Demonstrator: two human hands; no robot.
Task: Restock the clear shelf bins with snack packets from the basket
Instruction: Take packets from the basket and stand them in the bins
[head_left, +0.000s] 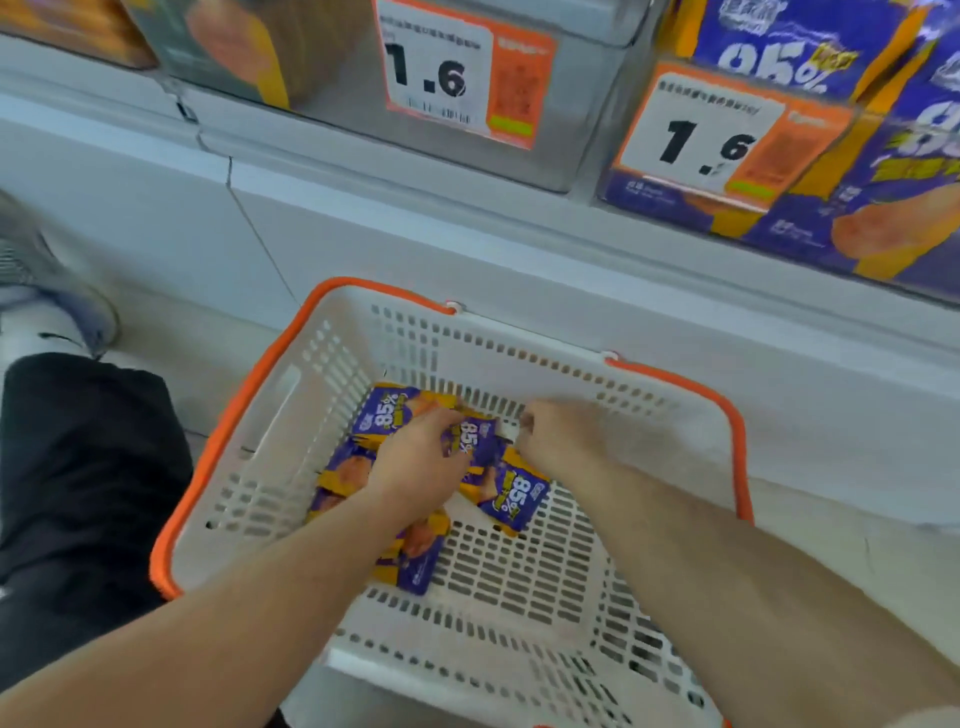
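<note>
A white basket with an orange rim (218, 431) stands on the floor in front of the shelf. Several purple and orange snack packets (514, 493) marked 85% lie in its far left part. My left hand (415, 462) is down in the basket with its fingers curled round a packet (470, 441). My right hand (556, 431) is beside it, blurred, fingers curled at that packet's white edge. Above, a clear shelf bin (561, 119) with a 1.6 price tag looks nearly empty. The bin to its right (810, 62) holds the same purple packets.
The white shelf base (467, 244) runs behind the basket. A black trouser leg (78, 478) and a grey shoe (57, 291) are at the left. Further bins with orange packets (218, 47) sit at the upper left.
</note>
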